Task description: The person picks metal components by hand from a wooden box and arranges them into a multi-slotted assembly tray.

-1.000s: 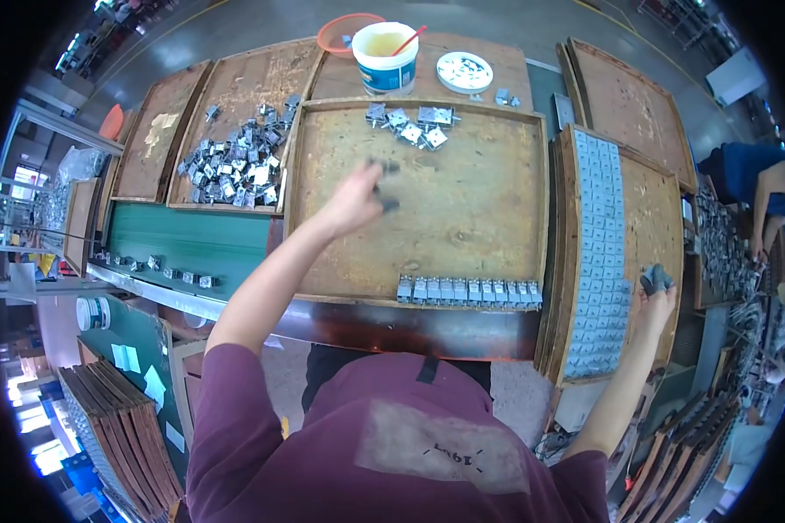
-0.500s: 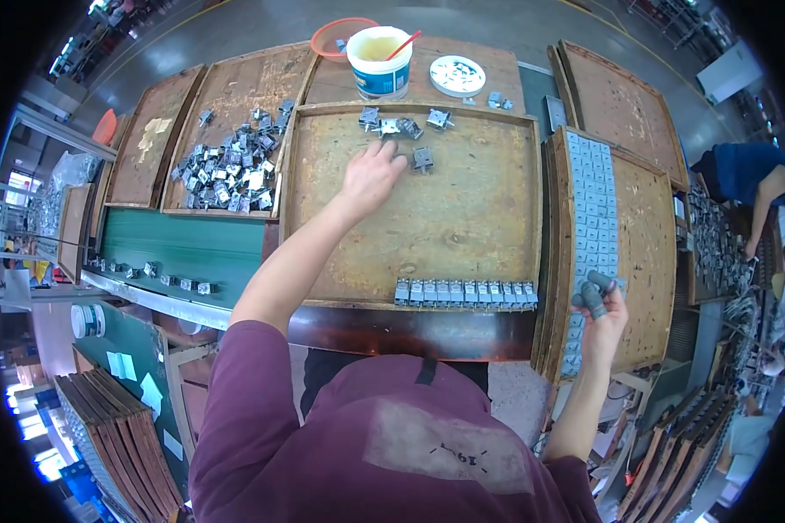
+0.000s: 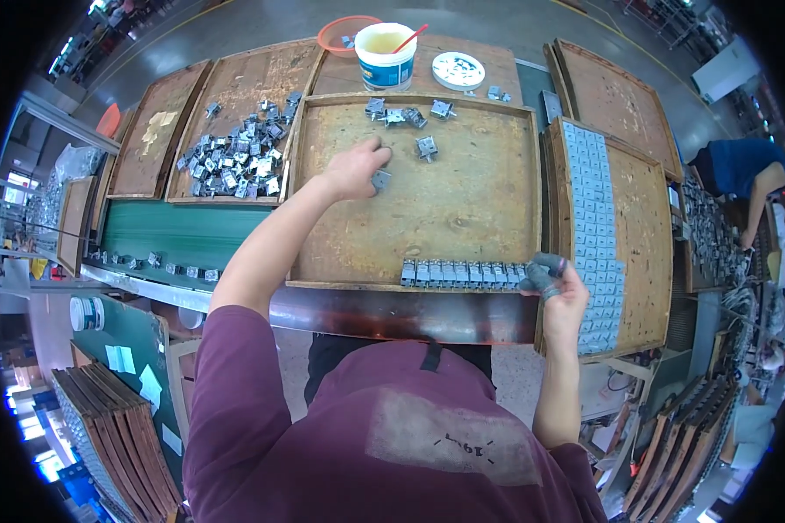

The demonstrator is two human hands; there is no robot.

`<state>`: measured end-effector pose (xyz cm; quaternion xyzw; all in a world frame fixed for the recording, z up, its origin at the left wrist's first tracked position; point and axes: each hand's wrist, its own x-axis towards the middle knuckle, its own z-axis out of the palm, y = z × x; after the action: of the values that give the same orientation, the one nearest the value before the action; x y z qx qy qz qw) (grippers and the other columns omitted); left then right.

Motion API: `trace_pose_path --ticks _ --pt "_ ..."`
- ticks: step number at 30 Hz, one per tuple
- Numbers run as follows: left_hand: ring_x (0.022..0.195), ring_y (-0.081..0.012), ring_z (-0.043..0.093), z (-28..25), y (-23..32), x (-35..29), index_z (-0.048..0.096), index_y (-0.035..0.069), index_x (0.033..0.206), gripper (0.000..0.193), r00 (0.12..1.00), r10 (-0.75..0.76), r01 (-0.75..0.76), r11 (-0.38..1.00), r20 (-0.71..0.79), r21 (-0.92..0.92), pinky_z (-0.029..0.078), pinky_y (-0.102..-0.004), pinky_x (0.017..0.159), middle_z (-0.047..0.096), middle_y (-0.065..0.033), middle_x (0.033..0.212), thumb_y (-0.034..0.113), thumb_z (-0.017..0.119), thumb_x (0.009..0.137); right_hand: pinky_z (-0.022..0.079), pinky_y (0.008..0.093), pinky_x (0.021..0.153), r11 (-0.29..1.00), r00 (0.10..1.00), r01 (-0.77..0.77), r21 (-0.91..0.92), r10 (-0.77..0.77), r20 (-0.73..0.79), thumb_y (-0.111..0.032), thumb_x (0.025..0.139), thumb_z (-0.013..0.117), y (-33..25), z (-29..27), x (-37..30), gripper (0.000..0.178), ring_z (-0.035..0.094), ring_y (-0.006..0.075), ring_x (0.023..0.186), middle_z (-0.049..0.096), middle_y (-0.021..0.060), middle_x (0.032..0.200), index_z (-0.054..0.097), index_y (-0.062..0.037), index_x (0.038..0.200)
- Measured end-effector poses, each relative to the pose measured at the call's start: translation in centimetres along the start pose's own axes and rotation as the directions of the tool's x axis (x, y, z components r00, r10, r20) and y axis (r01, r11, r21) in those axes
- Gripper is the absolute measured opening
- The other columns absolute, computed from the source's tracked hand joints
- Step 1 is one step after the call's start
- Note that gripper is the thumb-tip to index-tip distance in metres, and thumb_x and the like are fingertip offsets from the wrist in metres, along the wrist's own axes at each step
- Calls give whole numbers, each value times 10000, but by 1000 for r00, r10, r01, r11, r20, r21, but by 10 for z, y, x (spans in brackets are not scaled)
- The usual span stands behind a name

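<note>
My left hand (image 3: 356,169) is over the left part of the wooden tray (image 3: 462,228), its fingers closed on a small square metal part (image 3: 381,180). Several loose metal parts, one of them a grey box with a pin (image 3: 426,148), lie toward the tray's far side. Along the near edge stands a tight row of such parts (image 3: 462,274). At the row's right end is my right hand (image 3: 556,286), grey covers on its fingertips, closed around the end of the row. Those fingers hide how many parts they grip.
Right of the tray, a stacked tray (image 3: 644,261) holds a block of metal parts in lines (image 3: 591,192). A heap of parts (image 3: 235,157) fills the tray at left. Beyond stand a white-and-blue bucket (image 3: 385,65) and a round lid (image 3: 458,71). Another person (image 3: 746,174) works at far right.
My left hand has drawn back from the loose parts, nearer and to the left, with a metal part in its fingers. My right hand has moved left from the stacked tray to the row's end.
</note>
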<state>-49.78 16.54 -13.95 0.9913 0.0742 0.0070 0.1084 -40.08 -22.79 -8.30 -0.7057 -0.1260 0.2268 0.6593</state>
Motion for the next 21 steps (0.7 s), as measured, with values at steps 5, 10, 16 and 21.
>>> trace_pose_path --ticks 5,10,16,21 --pt "656 -74 594 -4 42 -45 581 89 977 263 883 -406 338 205 235 -919 454 -233 548 611 34 768 153 791 833 580 295 648 989 1000 27 145 -27 -4 -3 899 672 -1 15 -8 254 676 161 749 668 53 919 621 -4 1147" --pt "754 -93 611 -27 120 -99 615 56 1137 261 912 -294 255 -141 286 -957 475 -228 618 621 11 863 121 710 903 552 266 684 995 930 -95 26 79 360 -131 911 713 -22 49 -24 249 663 132 774 668 41 935 608 -6 1099" --pt "1009 -148 624 -32 158 -130 583 17 1315 412 965 -232 -78 177 -119 -981 483 -278 923 647 -46 1172 77 675 918 525 351 658 666 762 621 -414 -389 517 -248 872 749 -42 75 -28 367 660 277 765 635 144 885 586 32 1045" --pt "1064 -133 622 -32 172 -143 594 -12 1257 380 961 -277 -26 -86 -1 -996 498 -298 936 656 -45 1162 -8 681 887 516 372 653 651 728 655 -383 -408 551 -136 790 762 -45 76 -34 309 646 321 790 606 154 902 613 24 1009"
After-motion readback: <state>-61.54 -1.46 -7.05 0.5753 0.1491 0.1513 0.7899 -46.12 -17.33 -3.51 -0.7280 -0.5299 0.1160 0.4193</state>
